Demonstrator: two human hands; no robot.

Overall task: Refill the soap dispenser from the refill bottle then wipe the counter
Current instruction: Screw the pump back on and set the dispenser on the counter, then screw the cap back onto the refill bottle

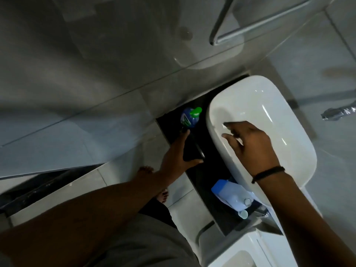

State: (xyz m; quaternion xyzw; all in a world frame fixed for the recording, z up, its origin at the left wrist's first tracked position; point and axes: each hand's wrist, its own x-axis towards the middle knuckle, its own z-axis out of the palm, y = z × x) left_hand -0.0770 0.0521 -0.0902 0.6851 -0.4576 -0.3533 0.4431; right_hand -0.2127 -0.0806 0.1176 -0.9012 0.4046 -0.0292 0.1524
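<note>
The soap dispenser (189,117), a blue bottle with a green pump, stands on the black counter (208,176) beside the white basin (269,112). My left hand (179,151) holds a flat black object (195,147), perhaps a phone, just below the dispenser, with thumb and fingers curled round its edges. My right hand (250,145) hovers over the basin's near rim with its fingers relaxed and nothing in it. A pale blue refill bottle (229,193) lies on the counter's other end, partly hidden by my right forearm. A small clear cap (243,213) sits by it.
A chrome tap (339,112) sticks out at the right edge. A white toilet (240,251) stands below the counter's end. My bare feet (146,170) are on the grey floor tiles. Grey wall tiles and a glass panel fill the upper part of the view.
</note>
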